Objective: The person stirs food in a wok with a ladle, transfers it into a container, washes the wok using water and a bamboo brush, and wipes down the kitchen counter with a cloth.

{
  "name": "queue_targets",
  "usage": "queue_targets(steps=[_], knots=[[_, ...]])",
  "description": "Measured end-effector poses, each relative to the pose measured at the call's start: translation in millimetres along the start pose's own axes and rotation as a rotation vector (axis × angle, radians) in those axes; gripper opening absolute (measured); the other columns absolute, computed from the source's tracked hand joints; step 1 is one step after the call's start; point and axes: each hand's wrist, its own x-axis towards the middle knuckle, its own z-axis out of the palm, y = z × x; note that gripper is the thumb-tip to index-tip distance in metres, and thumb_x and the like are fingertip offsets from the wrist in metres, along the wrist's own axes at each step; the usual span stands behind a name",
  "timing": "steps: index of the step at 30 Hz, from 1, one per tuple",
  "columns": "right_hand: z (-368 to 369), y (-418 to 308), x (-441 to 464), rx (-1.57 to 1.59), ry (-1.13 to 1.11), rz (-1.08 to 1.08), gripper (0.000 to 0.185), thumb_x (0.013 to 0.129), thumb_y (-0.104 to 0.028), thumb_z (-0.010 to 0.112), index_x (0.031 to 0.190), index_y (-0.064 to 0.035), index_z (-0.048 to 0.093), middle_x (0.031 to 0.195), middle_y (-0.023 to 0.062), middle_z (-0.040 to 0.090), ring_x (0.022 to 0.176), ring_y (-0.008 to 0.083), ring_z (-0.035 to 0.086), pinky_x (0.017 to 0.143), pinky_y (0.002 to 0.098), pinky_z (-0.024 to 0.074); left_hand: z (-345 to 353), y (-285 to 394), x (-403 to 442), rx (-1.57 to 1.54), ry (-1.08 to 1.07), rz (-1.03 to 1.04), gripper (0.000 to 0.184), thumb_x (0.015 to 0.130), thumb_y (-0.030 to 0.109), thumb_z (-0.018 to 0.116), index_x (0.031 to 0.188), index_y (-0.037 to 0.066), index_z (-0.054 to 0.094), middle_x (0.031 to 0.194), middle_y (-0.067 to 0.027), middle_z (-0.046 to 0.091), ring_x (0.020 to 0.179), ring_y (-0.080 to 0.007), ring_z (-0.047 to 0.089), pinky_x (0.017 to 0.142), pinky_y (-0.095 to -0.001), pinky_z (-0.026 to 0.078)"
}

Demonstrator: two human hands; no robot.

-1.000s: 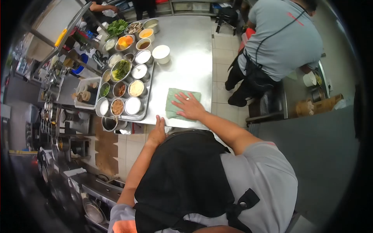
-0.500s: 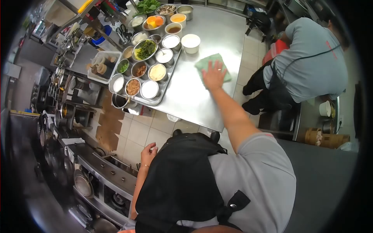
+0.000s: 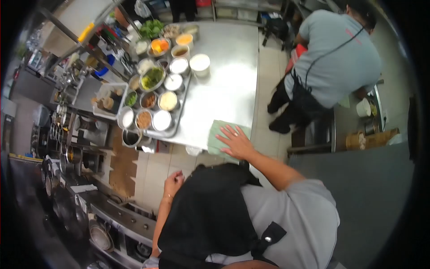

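My right hand (image 3: 234,142) lies flat with spread fingers on a green cloth (image 3: 216,134), at the near right corner of the steel table (image 3: 224,98). A ring shows on one finger. Part of the cloth reaches over the table's near edge. My left hand (image 3: 174,183) hangs beside the black apron (image 3: 201,210), below the table's near edge. Its fingers are curled in, with nothing visible in them. Left of the cloth stands a metal tray (image 3: 172,130) with several bowls, among them a bowl of white contents (image 3: 162,120) at the near corner.
A white tub (image 3: 199,65) stands beyond the tray. A co-worker in a grey shirt (image 3: 340,62) bends over a counter at right. A stove (image 3: 130,219) with pans lies at lower left. A plastic bin (image 3: 117,89) adjoins the tray's left side.
My right hand and the green cloth have moved toward me, from the middle of the table to its near corner. The camera view has shifted. My left hand stays beside the apron.
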Motion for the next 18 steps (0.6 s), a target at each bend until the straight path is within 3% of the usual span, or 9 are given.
queue_targets(steps=[5, 11, 13, 14, 16, 17, 18], knots=[[-20, 47, 24, -0.055, 0.092, 0.169, 0.069, 0.1, -0.057, 0.063, 0.161, -0.0286, 0.048, 0.172, 0.011, 0.038, 0.159, 0.0332, 0.032, 0.129, 0.0585, 0.023, -1, 5, 10, 0.096, -0.021, 0.147, 0.039, 0.096, 0.022, 0.076, 0.131, 0.004, 0.073, 0.108, -0.0129, 0.08, 0.082, -0.0187, 0.075, 0.079, -0.0344, 0.06], [5, 54, 78, -0.105, 0.234, 0.416, 0.069, 0.104, -0.056, 0.057, 0.163, -0.0224, 0.045, 0.171, 0.0157, 0.037, 0.159, 0.0366, 0.031, 0.127, 0.0622, 0.0227, -8, 53, 24, 0.15, -0.115, 0.196, 0.047, 0.095, 0.027, 0.076, 0.137, 0.006, 0.071, 0.125, -0.0163, 0.077, 0.089, -0.0261, 0.077, 0.086, -0.0378, 0.061], [12, 51, 72, -0.106, 0.229, 0.366, 0.069, 0.104, -0.056, 0.057, 0.163, -0.0215, 0.045, 0.171, 0.0162, 0.037, 0.159, 0.0372, 0.032, 0.127, 0.0633, 0.0233, -8, 74, 30, 0.251, -0.182, 0.166, 0.053, 0.094, 0.03, 0.077, 0.141, 0.007, 0.068, 0.141, -0.0178, 0.069, 0.095, -0.0278, 0.077, 0.093, -0.0382, 0.06], [13, 49, 68, -0.108, 0.209, 0.314, 0.069, 0.104, -0.056, 0.056, 0.163, -0.0205, 0.046, 0.17, 0.0168, 0.038, 0.158, 0.0377, 0.032, 0.126, 0.0643, 0.0239, -5, 75, 37, 0.249, -0.167, 0.18, 0.053, 0.094, 0.03, 0.077, 0.141, 0.007, 0.068, 0.141, -0.0178, 0.069, 0.095, -0.0278, 0.077, 0.093, -0.0382, 0.06], [16, 45, 54, -0.109, 0.229, 0.263, 0.067, 0.104, -0.056, 0.056, 0.161, -0.0215, 0.049, 0.169, 0.0153, 0.04, 0.158, 0.0377, 0.034, 0.127, 0.0638, 0.024, 11, 70, 48, 0.257, -0.188, 0.359, 0.062, 0.093, 0.033, 0.077, 0.149, 0.01, 0.062, 0.162, -0.0199, 0.051, 0.1, -0.0293, 0.077, 0.099, -0.0406, 0.057], [16, 43, 45, -0.109, 0.221, 0.219, 0.067, 0.104, -0.057, 0.056, 0.16, -0.0217, 0.05, 0.169, 0.0152, 0.04, 0.157, 0.0376, 0.034, 0.126, 0.0639, 0.0242, 18, 77, 50, 0.245, -0.174, 0.365, 0.062, 0.093, 0.033, 0.077, 0.149, 0.01, 0.062, 0.162, -0.0199, 0.051, 0.1, -0.0293, 0.077, 0.099, -0.0406, 0.057], [15, 41, 38, -0.107, 0.214, 0.175, 0.066, 0.104, -0.057, 0.055, 0.16, -0.0219, 0.05, 0.168, 0.0151, 0.041, 0.157, 0.0375, 0.035, 0.126, 0.0639, 0.0244, 22, 90, 52, 0.319, -0.219, 0.346, 0.067, 0.093, 0.036, 0.076, 0.154, 0.012, 0.057, 0.167, -0.0205, 0.041, 0.108, -0.0322, 0.075, 0.104, -0.042, 0.055]])
